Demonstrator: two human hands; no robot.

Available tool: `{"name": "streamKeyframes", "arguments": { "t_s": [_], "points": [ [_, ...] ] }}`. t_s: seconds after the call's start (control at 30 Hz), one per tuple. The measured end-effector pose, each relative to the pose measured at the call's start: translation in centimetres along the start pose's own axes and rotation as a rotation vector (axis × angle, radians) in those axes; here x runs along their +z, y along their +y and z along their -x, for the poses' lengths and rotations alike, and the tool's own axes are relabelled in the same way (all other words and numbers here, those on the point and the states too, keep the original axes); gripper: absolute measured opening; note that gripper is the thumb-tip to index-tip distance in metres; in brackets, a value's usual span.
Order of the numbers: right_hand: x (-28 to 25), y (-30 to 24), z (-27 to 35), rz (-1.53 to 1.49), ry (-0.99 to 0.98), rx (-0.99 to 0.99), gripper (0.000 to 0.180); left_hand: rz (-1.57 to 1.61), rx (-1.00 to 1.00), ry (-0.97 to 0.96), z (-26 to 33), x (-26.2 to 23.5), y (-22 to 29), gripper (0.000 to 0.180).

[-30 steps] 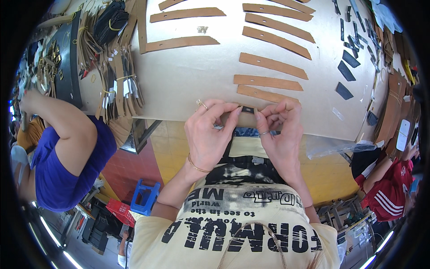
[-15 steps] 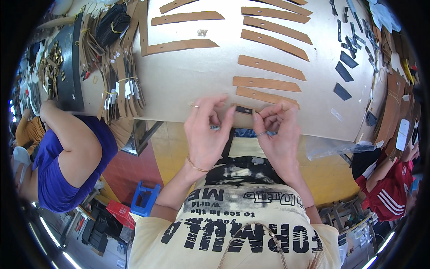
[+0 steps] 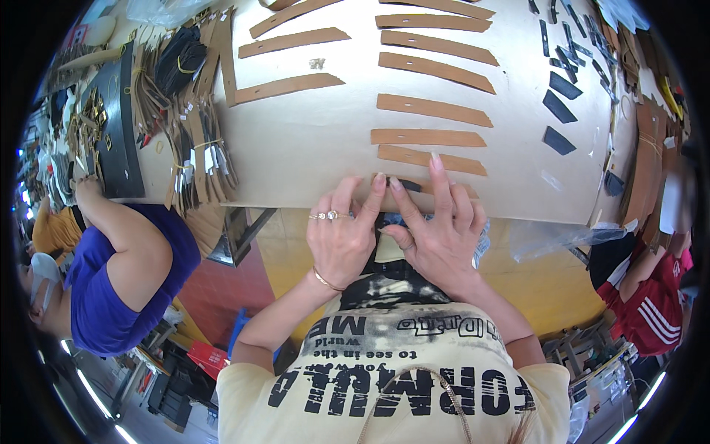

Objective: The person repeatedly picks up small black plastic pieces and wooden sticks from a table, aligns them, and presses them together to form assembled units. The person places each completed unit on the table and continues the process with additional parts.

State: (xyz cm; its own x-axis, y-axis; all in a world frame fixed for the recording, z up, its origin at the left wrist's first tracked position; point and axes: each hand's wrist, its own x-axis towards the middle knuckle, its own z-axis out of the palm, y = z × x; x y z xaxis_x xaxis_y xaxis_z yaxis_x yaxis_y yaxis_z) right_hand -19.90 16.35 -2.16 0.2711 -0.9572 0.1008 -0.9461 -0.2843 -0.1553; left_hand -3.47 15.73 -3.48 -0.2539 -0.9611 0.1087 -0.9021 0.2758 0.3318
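A brown strap [image 3: 424, 187] lies at the table's near edge with a small black piece [image 3: 407, 185] on its left end. My left hand [image 3: 345, 226] is palm down, one fingertip pressing at the strap's left end, the other fingers partly bent. My right hand [image 3: 441, 229] has its fingers spread over the strap. Its index fingertip touches the black piece, and a longer finger reaches toward the nearest strap [image 3: 431, 159] of the row. Both hands press rather than grasp. My fingers cover part of the strap.
Several brown straps [image 3: 433, 106] lie in a column ahead, more [image 3: 291, 87] to the left. Black pieces [image 3: 560, 107] are scattered at right. Bundled straps [image 3: 201, 148] sit at left. A person in purple [image 3: 118, 281] sits at left; another in red [image 3: 647, 314] is at right.
My hands have come closer together. The right hand has gone from pinching the strap's end to lying spread over it; the left has turned palm down.
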Motion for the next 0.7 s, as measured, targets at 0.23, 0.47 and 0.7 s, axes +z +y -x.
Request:
{"name": "streamKeyframes", "arguments": {
  "t_s": [0.23,0.47,0.7],
  "points": [
    [-0.4,0.6,1.3,0.074,-0.017,0.144,0.049,-0.006,0.034,-0.007,-0.3,-0.1,-0.3,0.063],
    [0.1,1.8,1.5,0.019,0.119,0.086,0.039,0.092,-0.005,-0.082,-0.2,-0.6,0.0,0.056],
    [-1.6,11.0,0.1,-0.229,0.258,0.284,0.020,0.194,0.037,0.162,-0.3,-0.1,0.7,0.043]
  ]
}}
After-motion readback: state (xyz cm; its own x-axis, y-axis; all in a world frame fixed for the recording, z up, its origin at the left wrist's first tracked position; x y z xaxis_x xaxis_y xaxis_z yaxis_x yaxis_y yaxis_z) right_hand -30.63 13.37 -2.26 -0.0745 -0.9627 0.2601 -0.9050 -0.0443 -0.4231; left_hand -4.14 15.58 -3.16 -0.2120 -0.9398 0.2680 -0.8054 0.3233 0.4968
